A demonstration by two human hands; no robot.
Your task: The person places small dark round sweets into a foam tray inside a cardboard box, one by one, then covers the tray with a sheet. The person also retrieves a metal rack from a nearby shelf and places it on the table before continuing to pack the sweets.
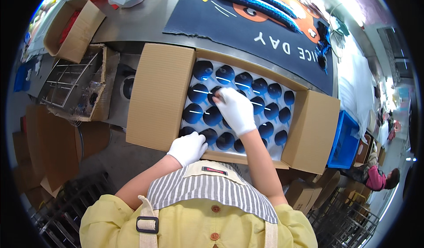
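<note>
An open cardboard box [160, 93] lies before me, its side flaps folded outward. Inside, rows of dark blue, rounded glossy lenses [199, 93] rest on white lining. My right hand [236, 110], in a white glove, is over the middle rows, with its fingertips at one dark lens; whether it grips that lens I cannot tell. My left hand [188, 149], also white-gloved, rests at the box's near left edge, its fingers beside the lenses of the nearest row. What its fingertips touch is partly hidden.
Blue strips with white edges [258, 11] lie on a dark printed mat [212, 22] beyond the box. A smaller carton [74, 32] and a wire rack [66, 82] stand at left. A blue plastic crate [344, 142] is at right; farther off is a person in pink [376, 179].
</note>
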